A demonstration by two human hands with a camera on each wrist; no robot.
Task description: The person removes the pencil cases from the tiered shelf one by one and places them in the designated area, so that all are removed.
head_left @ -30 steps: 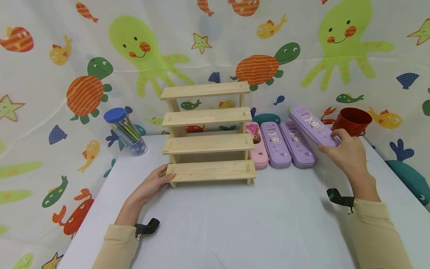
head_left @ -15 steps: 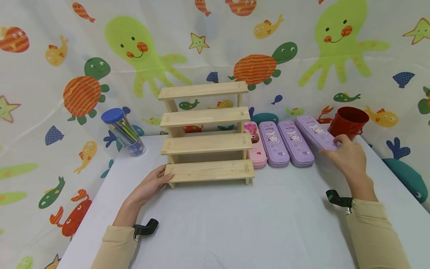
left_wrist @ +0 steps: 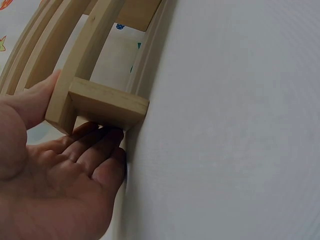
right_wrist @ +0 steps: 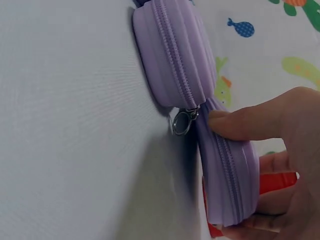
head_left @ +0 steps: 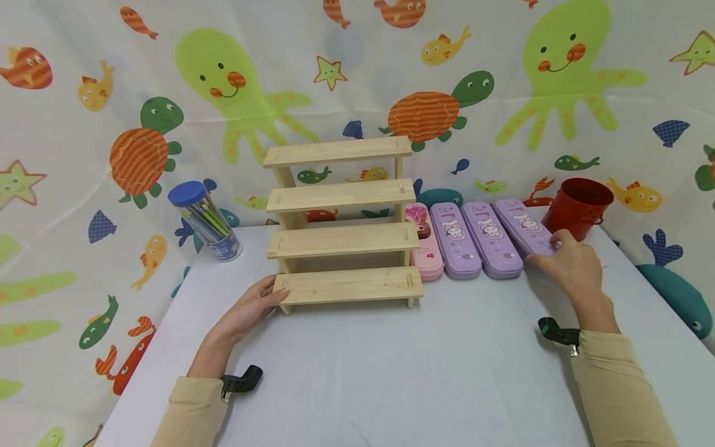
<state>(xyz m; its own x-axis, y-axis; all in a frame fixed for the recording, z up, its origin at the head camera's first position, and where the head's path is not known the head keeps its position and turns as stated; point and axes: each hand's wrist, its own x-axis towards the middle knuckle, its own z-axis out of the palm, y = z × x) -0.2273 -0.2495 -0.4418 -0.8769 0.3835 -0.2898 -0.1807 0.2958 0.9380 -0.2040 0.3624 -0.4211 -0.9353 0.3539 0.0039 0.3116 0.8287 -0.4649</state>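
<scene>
My right hand (head_left: 575,264) grips the near end of a purple zippered pencil case (head_left: 521,218), thumb on one long side and fingers on the other. Its near end looks slightly raised off the table. In the right wrist view, the zipper of this held pencil case (right_wrist: 225,175) faces the camera, beside another purple pencil case (right_wrist: 175,55) with a metal pull ring. My left hand (head_left: 254,307) holds the left end of the lowest step of a four-tier wooden shelf (head_left: 346,285). The left wrist view has the thumb on the step and the fingers (left_wrist: 105,150) curled by its leg.
Left of the held case lie two purple pencil cases (head_left: 491,239) and a pink one (head_left: 427,248), beside the shelf. A red bucket (head_left: 578,205) stands at back right. A blue-lidded jar of pens (head_left: 206,220) leans at back left. A patterned cloth (head_left: 335,112) hangs behind the white table (head_left: 391,372).
My right hand has lowered the purple pencil case and brought it slightly left, alongside the other purple ones. The left hand keeps its hold on the shelf.
</scene>
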